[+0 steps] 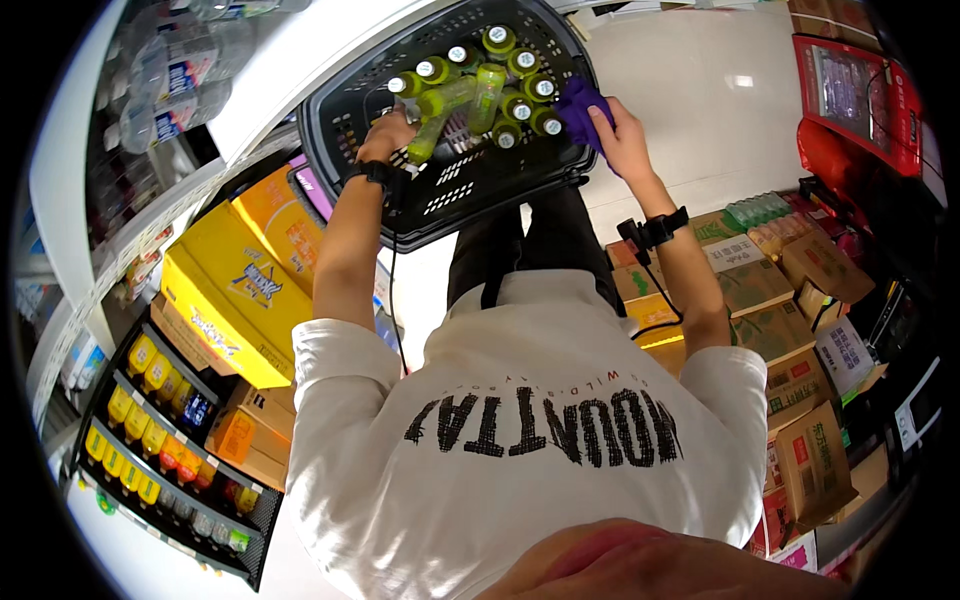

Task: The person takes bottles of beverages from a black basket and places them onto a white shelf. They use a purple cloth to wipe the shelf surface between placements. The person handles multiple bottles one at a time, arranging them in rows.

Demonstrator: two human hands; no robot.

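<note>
A black plastic shopping basket [450, 214] with perforated walls is in front of me, above my legs. Several green drink bottles with white caps stand in its far and right parts. Others lie tilted across the middle, among them a light green bottle [487, 97]. My left hand [386, 136] reaches inside at the left, touching or close beside the tilted bottles. Its fingertips are partly hidden, so its grip is unclear. At the basket's right rim, my right hand [626, 142] grips a bunched purple cloth [581, 112].
Yellow cartons [225, 292] are stacked at my left, near a black rack [172, 435] of bottled drinks. A white shelf edge [277, 75] runs past the basket's left side. Cardboard boxes [765, 322] crowd the right. Pale floor tiles [690, 97] show beyond my right hand.
</note>
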